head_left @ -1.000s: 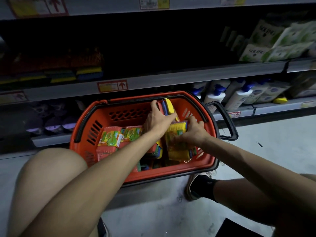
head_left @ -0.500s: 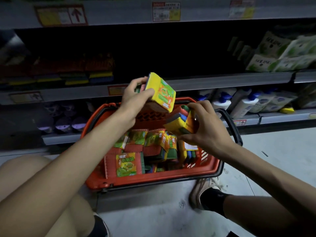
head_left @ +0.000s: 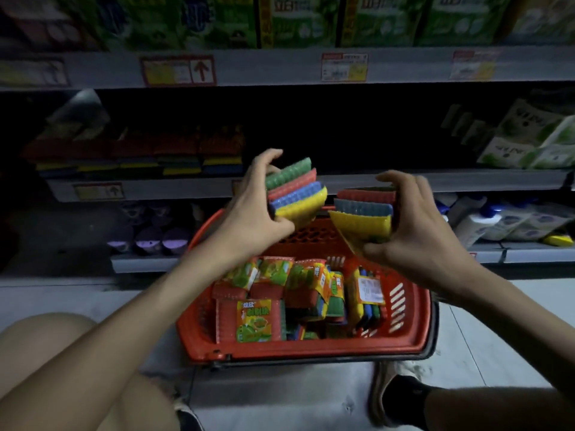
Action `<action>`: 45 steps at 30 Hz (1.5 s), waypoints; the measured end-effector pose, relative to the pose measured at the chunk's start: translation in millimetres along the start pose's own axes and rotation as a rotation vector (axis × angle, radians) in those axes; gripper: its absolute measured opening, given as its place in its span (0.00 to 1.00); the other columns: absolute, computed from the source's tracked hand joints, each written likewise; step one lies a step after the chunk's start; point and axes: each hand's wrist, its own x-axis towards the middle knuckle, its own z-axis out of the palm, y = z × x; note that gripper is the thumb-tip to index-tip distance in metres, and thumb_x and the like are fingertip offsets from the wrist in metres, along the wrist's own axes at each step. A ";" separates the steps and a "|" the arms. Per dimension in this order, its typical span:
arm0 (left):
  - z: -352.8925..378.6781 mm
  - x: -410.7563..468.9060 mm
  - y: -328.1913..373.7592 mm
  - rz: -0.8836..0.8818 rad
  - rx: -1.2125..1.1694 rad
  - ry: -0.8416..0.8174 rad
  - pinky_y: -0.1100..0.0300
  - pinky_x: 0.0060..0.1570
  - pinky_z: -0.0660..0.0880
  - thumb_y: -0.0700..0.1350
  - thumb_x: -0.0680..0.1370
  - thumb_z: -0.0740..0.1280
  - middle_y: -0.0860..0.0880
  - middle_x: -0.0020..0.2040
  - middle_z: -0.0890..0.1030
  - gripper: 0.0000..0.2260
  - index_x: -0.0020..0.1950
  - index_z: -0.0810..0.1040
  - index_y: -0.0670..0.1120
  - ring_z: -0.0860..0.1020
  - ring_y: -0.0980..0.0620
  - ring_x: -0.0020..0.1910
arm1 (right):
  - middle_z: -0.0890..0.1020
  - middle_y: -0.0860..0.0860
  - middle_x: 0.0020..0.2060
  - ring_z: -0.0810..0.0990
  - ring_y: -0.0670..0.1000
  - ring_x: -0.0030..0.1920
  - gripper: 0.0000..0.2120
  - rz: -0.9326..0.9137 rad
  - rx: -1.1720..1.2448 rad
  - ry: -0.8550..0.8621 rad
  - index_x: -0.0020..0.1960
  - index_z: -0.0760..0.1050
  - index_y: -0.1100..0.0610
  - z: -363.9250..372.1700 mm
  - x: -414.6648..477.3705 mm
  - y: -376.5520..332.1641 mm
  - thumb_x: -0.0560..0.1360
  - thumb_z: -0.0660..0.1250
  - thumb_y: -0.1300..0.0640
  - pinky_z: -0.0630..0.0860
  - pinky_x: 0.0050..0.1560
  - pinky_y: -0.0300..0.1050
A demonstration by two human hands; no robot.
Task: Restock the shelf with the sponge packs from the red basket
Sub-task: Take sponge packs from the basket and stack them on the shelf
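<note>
Now: two packs lifted, shelf gap ahead

The left hand (head_left: 249,213) has its fingers clamped round one sponge pack (head_left: 295,191). The right hand (head_left: 417,231) grasps a second sponge pack (head_left: 364,219) just beside it, not touching. Both hang above the red basket (head_left: 311,349), where more packs (head_left: 258,318) lie at 6 o'clock. On the shelf (head_left: 404,180), stacked sponges (head_left: 140,157) sit at 10 o'clock, with a dark gap at 12. Best, I judge, to seat one pack at a time, flat, coloured edges outward, clearing the shelf lip.
</note>
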 end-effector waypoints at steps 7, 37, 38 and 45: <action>-1.5 -7.3 -9.6 0.003 0.168 0.023 0.53 0.36 0.74 0.36 0.72 0.71 0.55 0.67 0.63 0.34 0.76 0.64 0.52 0.76 0.54 0.45 | 0.81 0.56 0.55 0.85 0.56 0.47 0.34 0.309 0.540 -0.335 0.68 0.66 0.53 5.0 32.6 -18.9 0.68 0.80 0.57 0.83 0.41 0.43; -51.1 11.1 -6.9 -0.642 -0.861 -0.009 0.42 0.62 0.74 0.52 0.75 0.64 0.43 0.54 0.83 0.15 0.57 0.80 0.47 0.80 0.42 0.56 | 0.86 0.57 0.55 0.87 0.62 0.51 0.40 0.298 0.777 -0.620 0.73 0.67 0.36 23.5 49.0 -14.4 0.65 0.75 0.56 0.84 0.49 0.56; -50.0 12.3 -7.7 -0.642 -0.803 -0.004 0.44 0.64 0.73 0.57 0.76 0.66 0.46 0.54 0.85 0.17 0.59 0.81 0.49 0.81 0.45 0.58 | 0.86 0.56 0.55 0.87 0.62 0.52 0.40 0.283 0.766 -0.629 0.73 0.67 0.35 24.5 47.1 -15.2 0.66 0.75 0.56 0.83 0.51 0.57; -57.8 24.9 4.7 -0.555 -0.447 0.075 0.64 0.35 0.79 0.51 0.72 0.78 0.49 0.43 0.87 0.15 0.56 0.83 0.50 0.85 0.57 0.37 | 0.86 0.50 0.52 0.87 0.51 0.48 0.30 0.204 0.578 -0.525 0.67 0.74 0.38 19.8 45.3 -14.0 0.65 0.70 0.52 0.83 0.45 0.46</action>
